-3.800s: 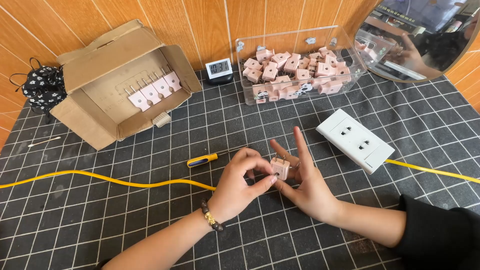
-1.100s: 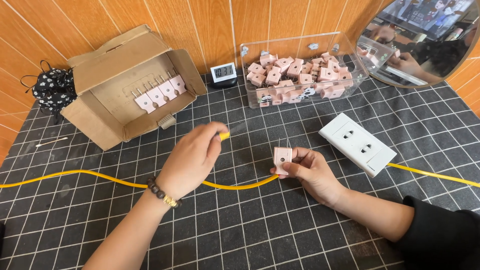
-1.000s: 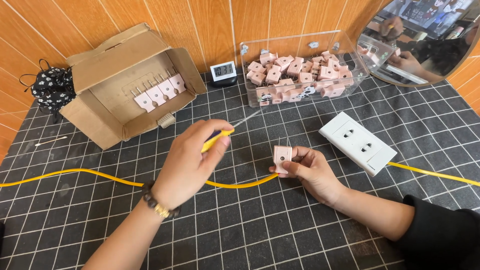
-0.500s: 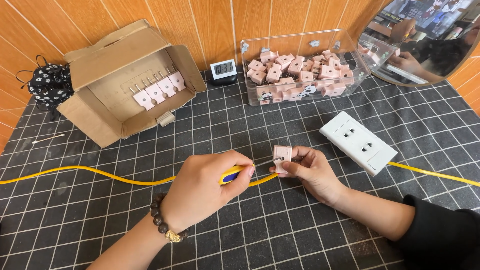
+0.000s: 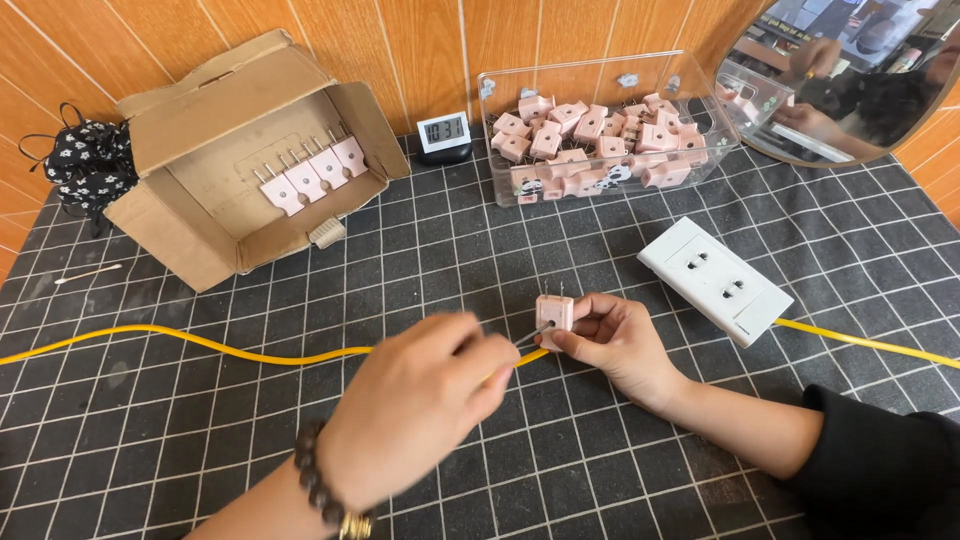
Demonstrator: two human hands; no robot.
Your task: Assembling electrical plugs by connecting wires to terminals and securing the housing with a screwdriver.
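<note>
At counter centre, my right hand (image 5: 615,340) grips pink plug (image 5: 553,312) upright; my left hand (image 5: 420,395) closed on screwdriver (image 5: 532,335), tip touching plug. Clear bin (image 5: 500,150) behind holds heap of pink plugs. Cardboard box (image 5: 180,225) holds four plugs in row.

The scene is lit brightly and evenly from above; only soft shadows are cast. The left hand (image 5: 415,400) is smeared by motion blur. Straight lines are bowed at the edges.
</note>
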